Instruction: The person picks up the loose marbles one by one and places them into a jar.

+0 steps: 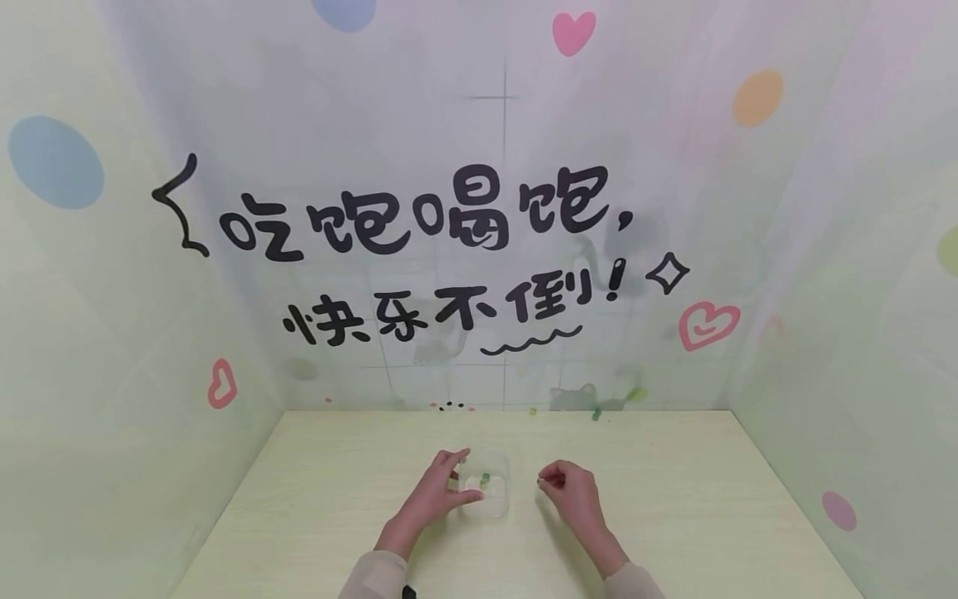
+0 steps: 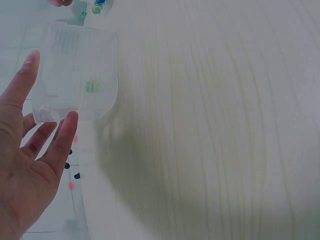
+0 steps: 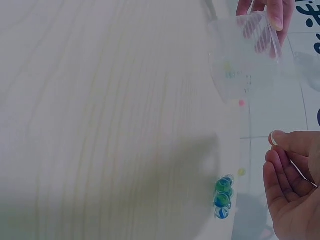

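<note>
My left hand holds a clear plastic box by its left side, thumb at the near side and fingers at the far side. Small green and yellow shapes show through the box wall. To the right of the box, my right hand is held apart from it, thumb and index fingertip brought together. A tiny dark greenish bit peeks out at those fingertips in the head view, mostly hidden by them. Blue and green glass marbles lie in a cluster near the table's far edge, beyond my right hand.
The pale wood-grain table ends at a printed curtain with black lettering, hearts and dots. More curtain closes off the right side, and the left side likewise. A small black thing shows beside the left sleeve.
</note>
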The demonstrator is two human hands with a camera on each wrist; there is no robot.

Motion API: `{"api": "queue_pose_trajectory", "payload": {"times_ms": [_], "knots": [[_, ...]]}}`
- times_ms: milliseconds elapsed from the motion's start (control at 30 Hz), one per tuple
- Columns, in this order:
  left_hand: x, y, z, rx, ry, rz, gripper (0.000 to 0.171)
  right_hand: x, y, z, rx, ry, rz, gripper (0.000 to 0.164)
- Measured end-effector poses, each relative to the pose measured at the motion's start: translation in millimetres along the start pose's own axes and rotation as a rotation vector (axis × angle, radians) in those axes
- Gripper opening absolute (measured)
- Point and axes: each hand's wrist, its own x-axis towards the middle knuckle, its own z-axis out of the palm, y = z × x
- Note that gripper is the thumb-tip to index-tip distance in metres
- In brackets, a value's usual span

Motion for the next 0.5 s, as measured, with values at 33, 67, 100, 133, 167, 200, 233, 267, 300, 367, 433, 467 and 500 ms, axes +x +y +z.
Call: {"api": "queue_pose_trajectory", "payload": {"times_ms": [33,67,100,133,167,200,233,267,300,367,433,467,500], "knots": [[0.0,-0.1,0.0,0.000,0.001,0.002,0.082,0.3,-1.2,0.4,0.002,0.002,-0.005,0.008],[-0.1,-0.1,-0.1,0.000,0.002,0.003,0.082,0.7,-2.3,0.9,0.005,0.002,-0.004,0.008],[-0.2,0.1,-0.3,0.001,0.002,0.002,0.083,0.9,-3.3,1.3,0.005,0.002,-0.009,0.009],[-0.3,0.0,-0.2,0.000,0.001,0.003,0.083,1.3,-4.4,1.8,0.011,0.000,-0.003,0.008],[-0.5,0.0,-0.2,0.001,0.002,0.006,0.083,1.7,-5.2,2.5,0.012,-0.001,-0.011,0.008],[-0.6,0.2,-0.3,0.003,0.002,0.010,0.082,2.0,-6.0,3.2,0.016,-0.002,-0.006,0.008],[-0.8,0.3,-0.2,0.005,0.003,0.011,0.082,2.3,-6.9,3.7,0.013,-0.003,-0.014,0.008],[-1.0,0.5,-0.2,0.007,0.002,0.011,0.082,2.6,-7.7,4.2,0.015,-0.004,-0.016,0.008],[-1.2,1.0,-0.2,0.009,0.002,0.010,0.082,2.9,-8.6,4.7,0.016,-0.006,-0.023,0.008],[-1.6,1.7,-0.1,0.012,0.002,0.010,0.081,3.6,-10.6,5.7,0.016,-0.007,-0.034,0.008],[-1.8,2.5,-0.1,0.013,0.003,0.009,0.081,4.3,-12.6,6.7,0.017,-0.010,-0.037,0.007],[-2.0,2.8,-0.1,0.012,0.003,0.006,0.081,4.7,-13.4,7.3,0.020,-0.012,-0.037,0.007],[-2.0,3.1,0.0,0.012,0.003,0.006,0.081,5.2,-14.2,7.8,0.019,-0.014,-0.039,0.007]]}}
